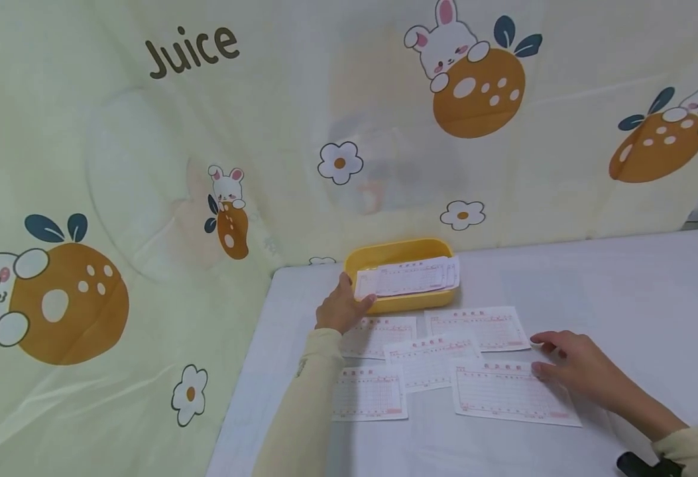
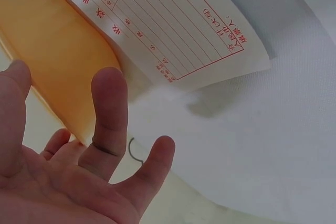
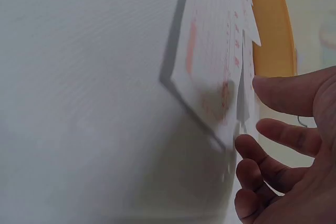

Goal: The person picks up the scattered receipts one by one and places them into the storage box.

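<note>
A yellow plastic basket (image 1: pixel 408 304) holds a stack of white receipt slips (image 1: pixel 414 277) printed in red, which lean over its right rim. At its front left corner my left hand (image 1: pixel 341 310) grips the basket, thumb at the front wall and fingers by the left side. In the left wrist view two fingers stand out away from the basket wall (image 2: pixel 58 35). My right hand (image 1: pixel 581 368) hovers with loosely bent fingers at the right edges of two loose receipts, its thumb over the lower receipt (image 1: pixel 510 392). Nothing is in the right hand's grasp.
Several loose receipts (image 1: pixel 432 361) lie spread in front of the basket, some overlapping. All rest on a white-covered table (image 1: pixel 641 298). A pale printed curtain (image 1: pixel 283 132) hangs right behind the table and along its left side.
</note>
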### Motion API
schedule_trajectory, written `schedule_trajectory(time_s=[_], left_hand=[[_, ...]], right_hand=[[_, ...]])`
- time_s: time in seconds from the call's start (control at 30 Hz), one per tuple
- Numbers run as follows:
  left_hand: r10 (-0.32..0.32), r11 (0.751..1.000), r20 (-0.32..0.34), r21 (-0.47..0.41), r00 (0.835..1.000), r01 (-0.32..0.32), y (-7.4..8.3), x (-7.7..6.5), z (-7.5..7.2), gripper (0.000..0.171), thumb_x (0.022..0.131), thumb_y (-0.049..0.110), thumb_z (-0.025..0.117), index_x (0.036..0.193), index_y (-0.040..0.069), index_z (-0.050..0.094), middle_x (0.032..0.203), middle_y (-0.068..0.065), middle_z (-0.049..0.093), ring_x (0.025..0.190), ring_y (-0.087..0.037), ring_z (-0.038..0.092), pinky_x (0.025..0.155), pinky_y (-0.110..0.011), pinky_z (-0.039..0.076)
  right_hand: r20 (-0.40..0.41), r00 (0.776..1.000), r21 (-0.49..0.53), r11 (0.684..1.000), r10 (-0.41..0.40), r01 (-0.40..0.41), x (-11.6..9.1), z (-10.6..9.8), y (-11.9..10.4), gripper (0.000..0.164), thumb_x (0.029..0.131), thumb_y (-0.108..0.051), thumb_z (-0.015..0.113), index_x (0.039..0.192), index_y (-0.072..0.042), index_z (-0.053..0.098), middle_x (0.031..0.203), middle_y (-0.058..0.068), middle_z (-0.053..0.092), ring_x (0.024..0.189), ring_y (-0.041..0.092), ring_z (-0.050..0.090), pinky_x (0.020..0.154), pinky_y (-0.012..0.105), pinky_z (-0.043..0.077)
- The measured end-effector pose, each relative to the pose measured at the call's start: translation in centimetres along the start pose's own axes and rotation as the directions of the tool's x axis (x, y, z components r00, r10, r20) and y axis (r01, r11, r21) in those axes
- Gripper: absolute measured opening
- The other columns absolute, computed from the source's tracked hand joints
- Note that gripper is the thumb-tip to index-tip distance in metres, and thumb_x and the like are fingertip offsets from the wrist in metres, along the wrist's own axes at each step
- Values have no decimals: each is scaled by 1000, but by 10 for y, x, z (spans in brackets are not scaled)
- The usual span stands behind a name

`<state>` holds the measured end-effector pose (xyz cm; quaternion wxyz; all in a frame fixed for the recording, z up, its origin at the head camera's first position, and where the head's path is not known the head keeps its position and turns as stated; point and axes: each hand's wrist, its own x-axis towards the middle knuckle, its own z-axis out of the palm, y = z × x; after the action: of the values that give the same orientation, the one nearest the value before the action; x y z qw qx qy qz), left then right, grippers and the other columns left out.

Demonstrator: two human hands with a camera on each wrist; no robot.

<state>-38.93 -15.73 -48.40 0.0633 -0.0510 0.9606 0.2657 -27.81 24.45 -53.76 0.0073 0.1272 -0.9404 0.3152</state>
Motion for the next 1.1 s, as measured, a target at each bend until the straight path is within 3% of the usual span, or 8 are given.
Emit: schedule_trajectory(time_s=[0.3, 0.57, 0.83, 1.1], left_hand=[[2, 1000, -8, 13, 1000, -2, 0, 0, 3, 69, 101, 51, 74, 148, 12, 41, 142, -15, 65, 103, -32, 67, 100, -54, 53], [-8, 1000, -4, 3, 1000, 8, 0, -2, 1, 69, 101, 50, 74, 149, 13, 41, 144, -15, 64, 105, -32, 66, 101, -54, 51], [-21, 1000, 7, -19, 1000, 21, -1, -1, 1, 72, 101, 51, 73, 152, 14, 40, 152, -13, 60, 115, -33, 65, 105, -54, 50], [-12, 1000, 11, -24, 1000, 12, 1, -3, 0, 68, 101, 50, 74, 148, 13, 42, 141, -14, 65, 101, -31, 64, 99, -53, 52]], right_hand=[[9, 1000, -28, 999, 26, -26, -15, -1, 17, 36, 87, -13, 89, 114, 4, 73, 108, 9, 70, 99, 28, 61, 78, 29, 52], [-37, 999, -46, 999, -17, 15, -17, 6, 23, 28, 84, -6, 89, 105, -1, 71, 104, 6, 67, 97, 27, 59, 80, 33, 51], [6, 1000, -56, 998, 24, -24, -13, 7, 21, 25, 85, -9, 88, 97, -5, 67, 100, 8, 62, 94, 27, 53, 79, 41, 47], [30, 998, -52, 998, 48, -46, -13, 4, 17, 27, 86, -9, 87, 93, -7, 61, 95, 5, 56, 90, 25, 49, 74, 37, 43]])
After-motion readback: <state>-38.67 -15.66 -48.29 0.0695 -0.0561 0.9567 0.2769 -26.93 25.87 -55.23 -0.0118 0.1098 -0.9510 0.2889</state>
